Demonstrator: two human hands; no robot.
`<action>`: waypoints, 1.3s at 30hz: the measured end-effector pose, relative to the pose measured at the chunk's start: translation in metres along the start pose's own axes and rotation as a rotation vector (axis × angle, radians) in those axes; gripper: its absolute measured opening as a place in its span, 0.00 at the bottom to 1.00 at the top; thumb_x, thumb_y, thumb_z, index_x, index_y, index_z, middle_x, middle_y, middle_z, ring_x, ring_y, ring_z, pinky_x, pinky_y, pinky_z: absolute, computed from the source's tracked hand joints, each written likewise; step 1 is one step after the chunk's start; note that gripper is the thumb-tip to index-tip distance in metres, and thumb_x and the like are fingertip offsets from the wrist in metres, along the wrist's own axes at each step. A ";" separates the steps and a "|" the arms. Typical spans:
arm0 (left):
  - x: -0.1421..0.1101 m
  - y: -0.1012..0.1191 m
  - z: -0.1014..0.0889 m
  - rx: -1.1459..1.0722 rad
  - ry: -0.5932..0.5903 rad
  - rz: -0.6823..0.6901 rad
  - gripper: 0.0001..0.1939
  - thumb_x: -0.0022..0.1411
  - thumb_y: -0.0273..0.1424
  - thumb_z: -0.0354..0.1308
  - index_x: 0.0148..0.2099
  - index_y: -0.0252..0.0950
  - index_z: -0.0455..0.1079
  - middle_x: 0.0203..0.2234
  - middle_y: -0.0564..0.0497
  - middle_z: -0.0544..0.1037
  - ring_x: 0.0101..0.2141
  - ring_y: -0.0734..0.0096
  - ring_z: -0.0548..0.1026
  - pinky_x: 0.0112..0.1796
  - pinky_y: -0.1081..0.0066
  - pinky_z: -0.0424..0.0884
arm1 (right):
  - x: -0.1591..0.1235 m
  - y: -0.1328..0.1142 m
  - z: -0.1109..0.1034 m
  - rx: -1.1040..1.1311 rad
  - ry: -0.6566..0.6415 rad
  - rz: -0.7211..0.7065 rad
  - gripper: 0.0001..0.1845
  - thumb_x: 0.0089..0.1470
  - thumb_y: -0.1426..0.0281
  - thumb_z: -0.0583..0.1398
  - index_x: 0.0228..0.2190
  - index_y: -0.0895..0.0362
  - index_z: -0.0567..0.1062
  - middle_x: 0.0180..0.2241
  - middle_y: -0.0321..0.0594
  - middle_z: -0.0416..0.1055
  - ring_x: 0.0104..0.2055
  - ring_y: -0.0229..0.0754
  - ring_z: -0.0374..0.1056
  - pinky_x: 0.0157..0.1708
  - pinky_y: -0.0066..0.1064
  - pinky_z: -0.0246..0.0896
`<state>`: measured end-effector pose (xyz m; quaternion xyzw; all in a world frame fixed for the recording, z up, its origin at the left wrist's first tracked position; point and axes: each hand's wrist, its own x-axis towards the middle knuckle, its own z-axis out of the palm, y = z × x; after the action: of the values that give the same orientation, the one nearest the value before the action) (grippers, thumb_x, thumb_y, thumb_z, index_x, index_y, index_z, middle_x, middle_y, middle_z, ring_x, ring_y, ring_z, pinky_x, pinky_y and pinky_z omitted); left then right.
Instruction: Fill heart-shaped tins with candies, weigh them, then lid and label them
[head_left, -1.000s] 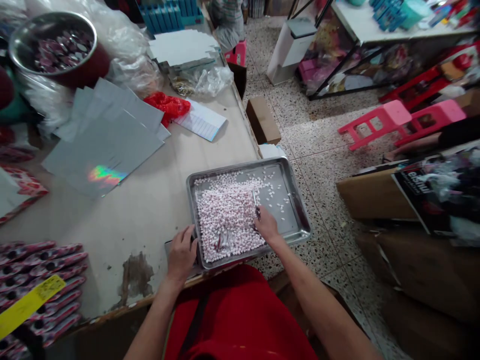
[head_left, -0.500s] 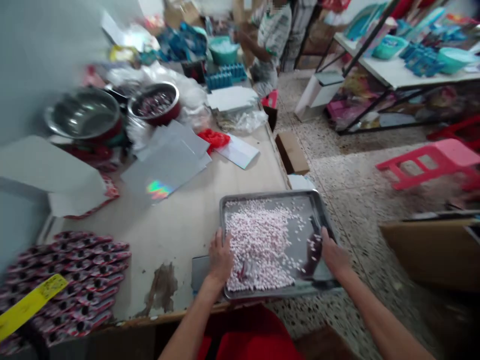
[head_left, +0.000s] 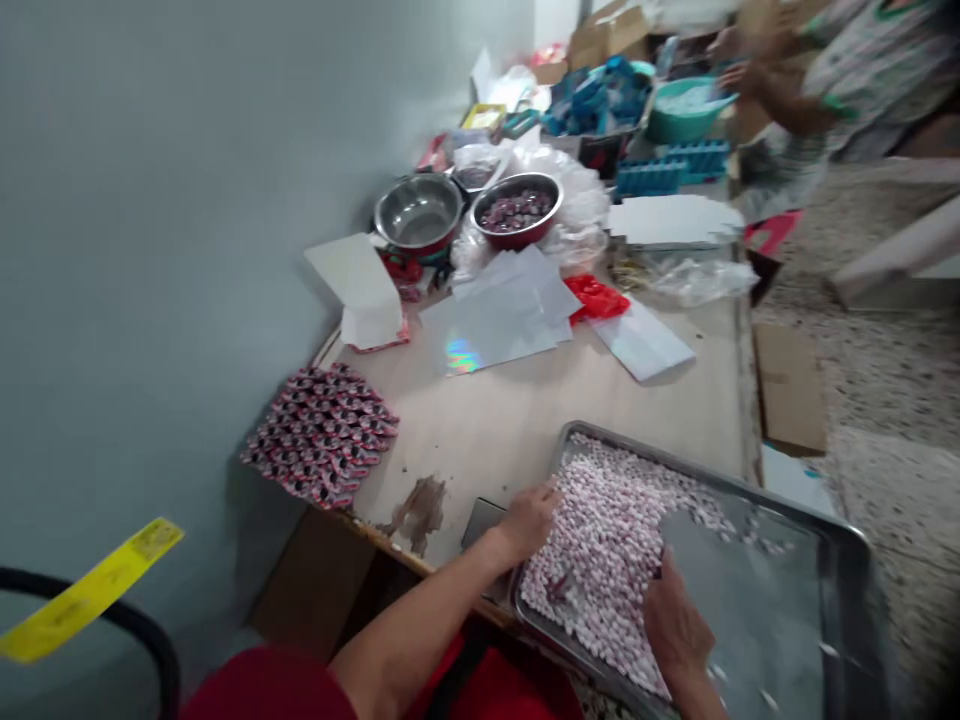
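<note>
A shallow metal tray (head_left: 847,545) lies tilted in view at the table's front right corner. Small pale pink-and-white bead-like pieces (head_left: 607,530) are heaped over its left part; a few lie scattered on the right. My left hand (head_left: 531,520) is closed on the tray's left rim, fingertips by the pieces. Inside the tray, my right hand (head_left: 677,625) rests against the right edge of the heap. Its fingers are partly hidden and blurred, so I cannot make out whether it holds anything. A small dark reddish piece (head_left: 556,588) sits among the pale ones.
Patterned packets (head_left: 322,435) are laid in rows at the table's left. Farther back are silvery sheets (head_left: 502,310), a red plastic bag (head_left: 596,298), a bowl of dark pieces (head_left: 517,215) and another metal bowl (head_left: 418,212). A co-worker (head_left: 817,100) is beside a teal basin (head_left: 686,110).
My right hand has left the tray's right rim and moved inside against the heap. The pieces bunch farther left. My view has turned left; my left hand stays at the left rim.
</note>
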<state>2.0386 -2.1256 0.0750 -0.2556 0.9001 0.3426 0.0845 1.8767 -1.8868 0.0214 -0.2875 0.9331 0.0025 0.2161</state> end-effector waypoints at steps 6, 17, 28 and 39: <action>0.010 -0.002 -0.020 -0.070 0.037 0.030 0.18 0.65 0.23 0.62 0.57 0.36 0.76 0.55 0.41 0.81 0.56 0.58 0.79 0.61 0.59 0.75 | -0.015 -0.039 -0.023 0.009 -0.059 -0.019 0.34 0.71 0.67 0.45 0.74 0.53 0.60 0.62 0.56 0.74 0.46 0.59 0.81 0.42 0.49 0.76; -0.032 -0.108 -0.011 -0.110 0.250 -0.065 0.18 0.74 0.39 0.62 0.59 0.33 0.74 0.53 0.42 0.79 0.52 0.57 0.79 0.55 0.50 0.78 | -0.030 0.024 -0.038 0.618 0.039 0.370 0.43 0.52 0.60 0.63 0.66 0.67 0.70 0.31 0.41 0.75 0.37 0.49 0.70 0.41 0.38 0.65; -0.046 -0.053 0.012 0.027 0.286 0.154 0.18 0.77 0.31 0.49 0.59 0.39 0.77 0.54 0.42 0.80 0.56 0.55 0.74 0.62 0.51 0.73 | -0.053 0.039 -0.030 0.569 -0.081 0.366 0.28 0.50 0.70 0.63 0.53 0.63 0.79 0.36 0.43 0.79 0.41 0.47 0.74 0.41 0.33 0.67; -0.036 -0.001 0.093 0.262 -0.086 1.040 0.23 0.73 0.31 0.58 0.67 0.47 0.71 0.73 0.46 0.65 0.75 0.47 0.57 0.73 0.33 0.45 | -0.076 0.032 -0.027 0.060 -0.185 0.408 0.19 0.64 0.80 0.54 0.53 0.62 0.75 0.49 0.57 0.78 0.51 0.52 0.76 0.49 0.37 0.63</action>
<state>2.0679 -2.0504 0.0160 0.2510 0.9388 0.2341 -0.0283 1.9047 -1.8233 0.0731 -0.0846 0.9478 0.0446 0.3041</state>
